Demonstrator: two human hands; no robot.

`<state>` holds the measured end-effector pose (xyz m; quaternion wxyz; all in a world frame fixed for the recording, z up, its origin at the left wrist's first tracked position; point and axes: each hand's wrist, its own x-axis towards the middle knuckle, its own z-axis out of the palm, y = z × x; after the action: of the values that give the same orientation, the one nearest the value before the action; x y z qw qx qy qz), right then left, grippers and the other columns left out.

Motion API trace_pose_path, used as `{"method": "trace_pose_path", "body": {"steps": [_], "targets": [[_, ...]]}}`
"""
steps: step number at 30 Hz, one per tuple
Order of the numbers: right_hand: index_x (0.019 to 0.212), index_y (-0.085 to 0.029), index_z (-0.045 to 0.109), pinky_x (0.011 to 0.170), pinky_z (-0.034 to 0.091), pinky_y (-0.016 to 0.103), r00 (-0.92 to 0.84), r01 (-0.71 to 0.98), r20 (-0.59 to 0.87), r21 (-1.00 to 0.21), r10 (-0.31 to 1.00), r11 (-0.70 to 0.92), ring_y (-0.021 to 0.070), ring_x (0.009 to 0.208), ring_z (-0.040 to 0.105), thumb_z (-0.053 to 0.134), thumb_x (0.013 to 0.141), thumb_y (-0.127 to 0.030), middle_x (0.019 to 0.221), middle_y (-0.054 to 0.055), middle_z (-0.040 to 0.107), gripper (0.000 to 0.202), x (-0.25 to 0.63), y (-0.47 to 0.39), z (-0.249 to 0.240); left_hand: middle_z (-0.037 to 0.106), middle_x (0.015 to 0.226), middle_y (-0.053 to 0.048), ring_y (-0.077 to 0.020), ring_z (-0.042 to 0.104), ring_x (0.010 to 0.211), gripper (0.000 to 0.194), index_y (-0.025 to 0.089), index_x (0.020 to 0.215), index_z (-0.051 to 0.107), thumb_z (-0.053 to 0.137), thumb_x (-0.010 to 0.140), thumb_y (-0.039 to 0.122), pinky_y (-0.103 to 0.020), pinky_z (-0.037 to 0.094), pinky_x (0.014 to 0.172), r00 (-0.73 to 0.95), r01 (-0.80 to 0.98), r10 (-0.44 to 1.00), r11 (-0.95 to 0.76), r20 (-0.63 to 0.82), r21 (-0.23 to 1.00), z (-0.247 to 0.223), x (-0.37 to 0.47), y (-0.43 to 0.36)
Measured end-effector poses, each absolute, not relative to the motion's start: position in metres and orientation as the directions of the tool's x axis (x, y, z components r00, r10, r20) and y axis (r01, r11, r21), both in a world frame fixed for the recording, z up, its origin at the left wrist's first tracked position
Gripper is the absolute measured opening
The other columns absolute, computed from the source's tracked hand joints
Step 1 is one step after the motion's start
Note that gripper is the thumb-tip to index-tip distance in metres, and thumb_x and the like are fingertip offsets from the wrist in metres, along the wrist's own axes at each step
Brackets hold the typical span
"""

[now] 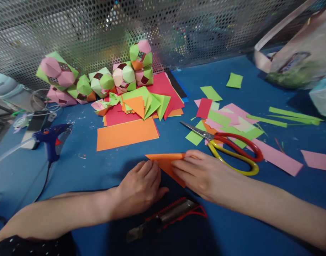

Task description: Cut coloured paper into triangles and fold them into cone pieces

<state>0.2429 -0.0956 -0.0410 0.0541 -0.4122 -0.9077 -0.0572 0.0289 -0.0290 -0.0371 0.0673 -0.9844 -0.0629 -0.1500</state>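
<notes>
A folded orange paper triangle (pixel 167 164) lies on the blue table between my hands. My left hand (pixel 143 183) has its fingers curled down onto the paper's left side, its thumb sticking out to the right. From the other side, my right hand (pixel 203 172) holds the paper's right part, its fingers laid over it and its thumb hidden. Close below the hands is a red and dark box cutter (pixel 176 213). Scissors (pixel 229 147) with one red and one yellow handle lie just beyond my right hand.
Orange sheets (pixel 127 134) lie in front of a red paper stack (pixel 173 96) topped with folded green and orange pieces (pixel 145 101). Pink-green paper balls (pixel 124 76) line the perforated metal panel (pixel 93 35). A blue glue gun (pixel 52 140) stands left; paper scraps (pixel 229 119) and a bag (pixel 299 53) are right.
</notes>
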Motion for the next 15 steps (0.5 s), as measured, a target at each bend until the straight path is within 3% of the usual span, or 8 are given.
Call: {"method": "trace_pose_path", "body": {"steps": [9,12,15], "targets": [[0.077,-0.014,0.062,0.069,0.038,0.035,-0.637,0.766,0.173,0.034,0.751,0.642,0.0185,0.067,0.050,0.045,0.086,-0.010,0.072,0.005,0.059,0.020,0.242,-0.093,-0.033,0.064,0.107,-0.021,-0.0334,0.058,0.107,0.042,0.004,0.105,0.062,0.047,0.089,0.040,-0.046,0.053,0.084,0.947,0.208,0.170,-0.971,0.272,-0.117,-0.036,0.026,-0.032],[0.102,-0.009,0.064,0.079,0.042,0.039,-0.596,0.785,0.322,0.039,0.736,0.619,0.0237,0.090,0.056,0.043,0.089,-0.011,0.098,0.013,0.067,0.025,0.230,-0.093,-0.038,0.065,0.107,-0.021,-0.0320,0.061,0.103,0.042,0.004,0.104,0.062,0.046,0.090,0.040,-0.046,0.053,0.084,0.947,0.199,0.162,-0.973,0.277,-0.112,-0.037,0.027,-0.032],[0.126,-0.001,0.051,0.097,0.039,0.045,-0.554,0.793,0.399,-0.015,0.731,0.609,0.0293,0.121,0.046,0.043,0.092,-0.024,0.131,0.020,0.054,0.042,0.218,-0.094,-0.048,0.066,0.105,-0.022,-0.0320,0.062,0.100,0.039,0.003,0.101,0.063,0.047,0.089,0.037,-0.047,0.053,0.085,0.946,0.186,0.152,-0.977,0.285,-0.099,-0.037,0.028,-0.031]]}}
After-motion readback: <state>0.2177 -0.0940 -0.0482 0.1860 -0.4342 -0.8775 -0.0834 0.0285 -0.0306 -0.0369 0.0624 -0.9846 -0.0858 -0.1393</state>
